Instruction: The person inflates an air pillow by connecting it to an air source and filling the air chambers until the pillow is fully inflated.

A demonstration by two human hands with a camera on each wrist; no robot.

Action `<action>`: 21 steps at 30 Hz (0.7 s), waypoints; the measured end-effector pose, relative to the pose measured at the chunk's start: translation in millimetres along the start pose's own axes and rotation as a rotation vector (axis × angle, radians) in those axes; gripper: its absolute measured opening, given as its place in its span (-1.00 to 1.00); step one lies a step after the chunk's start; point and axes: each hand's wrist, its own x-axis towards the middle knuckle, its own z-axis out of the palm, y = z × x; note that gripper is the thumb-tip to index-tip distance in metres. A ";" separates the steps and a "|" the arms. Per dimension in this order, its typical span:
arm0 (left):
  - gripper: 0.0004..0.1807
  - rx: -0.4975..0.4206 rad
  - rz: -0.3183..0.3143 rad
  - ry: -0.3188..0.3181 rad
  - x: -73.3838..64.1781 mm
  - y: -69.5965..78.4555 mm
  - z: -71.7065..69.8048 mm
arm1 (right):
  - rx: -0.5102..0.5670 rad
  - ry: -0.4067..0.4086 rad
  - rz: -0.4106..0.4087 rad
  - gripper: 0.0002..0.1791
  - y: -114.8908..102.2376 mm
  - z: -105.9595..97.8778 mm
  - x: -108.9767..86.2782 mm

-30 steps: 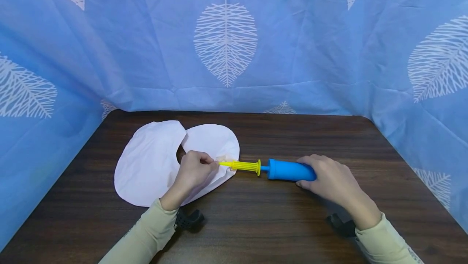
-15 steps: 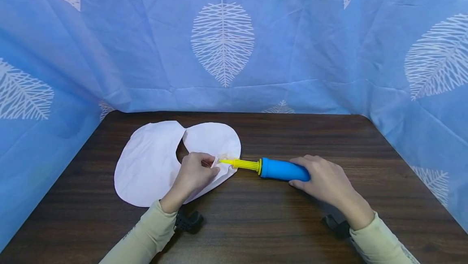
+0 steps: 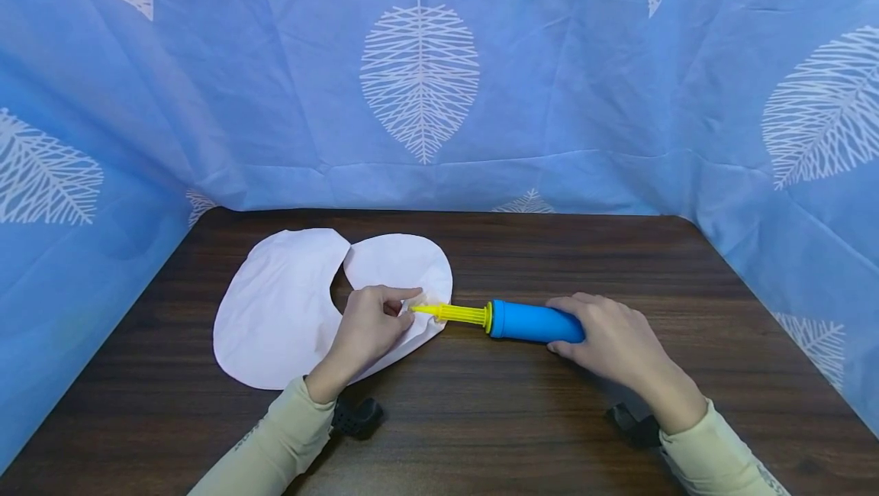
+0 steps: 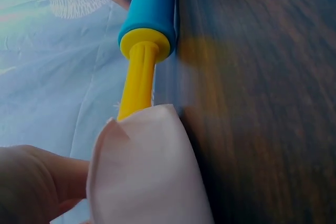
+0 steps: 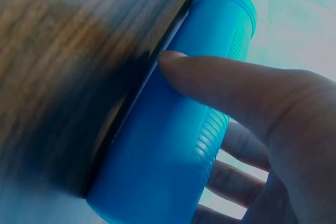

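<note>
Palm-down right hand (image 3: 613, 337), grip round blue pump (image 3: 525, 320); left hand (image 3: 367, 326), pinch on white sheet (image 3: 276, 309)

A white pad (image 3: 281, 309) lies on the left part of a dark wood table (image 3: 508, 427), its 2 rounded lobes around a small opening. The left hand (image 3: 364, 328) pinches the pad on its right lobe, finger and thumb close about the tip of a yellow nozzle (image 3: 462, 314) (whether the tip goes into the pad is hard to tell). The nozzle runs right to a yellow disc (image 3: 488, 318) touching the blue barrel (image 3: 527, 320), whose right end the right hand (image 3: 614, 339) grips. 2 pale sleeves (image 3: 268, 442) reach in from the bottom, with 1 black mount (image 3: 359, 418) at each wrist. A blue curtain (image 3: 584, 84) with white leaf prints (image 3: 420, 84) hangs on 3 sides.
</note>
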 end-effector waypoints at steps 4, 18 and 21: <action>-0.78 -0.001 0.015 0.004 0.1 0.2 0.5 | -0.003 0.000 0.002 -0.33 -0.3 -1.3 0.5; -0.73 0.127 0.094 0.018 1.7 -2.0 4.4 | -0.047 0.002 -0.032 -0.32 1.1 0.6 -2.1; -0.76 0.129 0.097 0.029 2.1 -2.4 4.0 | -0.047 0.007 -0.036 -0.32 0.8 0.5 -2.3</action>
